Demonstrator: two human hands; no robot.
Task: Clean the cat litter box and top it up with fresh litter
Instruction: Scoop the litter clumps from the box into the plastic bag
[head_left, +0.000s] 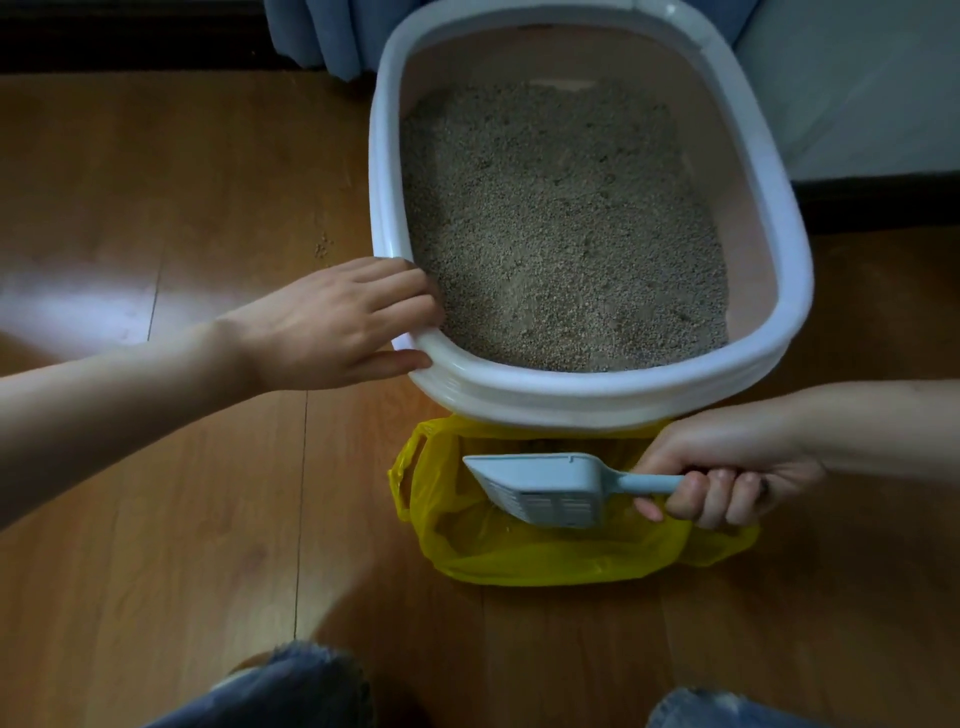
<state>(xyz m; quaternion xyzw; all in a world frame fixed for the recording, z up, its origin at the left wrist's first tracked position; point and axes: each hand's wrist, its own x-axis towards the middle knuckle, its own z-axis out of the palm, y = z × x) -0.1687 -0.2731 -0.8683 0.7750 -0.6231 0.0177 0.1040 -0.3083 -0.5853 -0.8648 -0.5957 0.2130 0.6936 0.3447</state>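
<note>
Down on the wooden floor (156, 519), the white litter box (613, 389) sits with a bed of grey-brown litter (561, 228) spread across its bottom, the inner walls a pale pink. The left hand (332, 322) rests on the box's near-left corner, its fingers lying over the rim and reaching inside, the thumb pressed against the outer wall; the grip is loose, fingers only gently bent over the edge. The right hand (727, 473) has its fingers curled tight round the handle of a pale blue slotted scoop (545, 486). The scoop's blade is tilted, slots facing down and toward the viewer, held over the open mouth of a yellow plastic bag (519, 561). That bag stands on the floor just in front of the box, touching its near wall. A few stray grains (323, 248) lie on the floor left of the box. Knees in frayed blue jeans (291, 686) show at the bottom edge.
</note>
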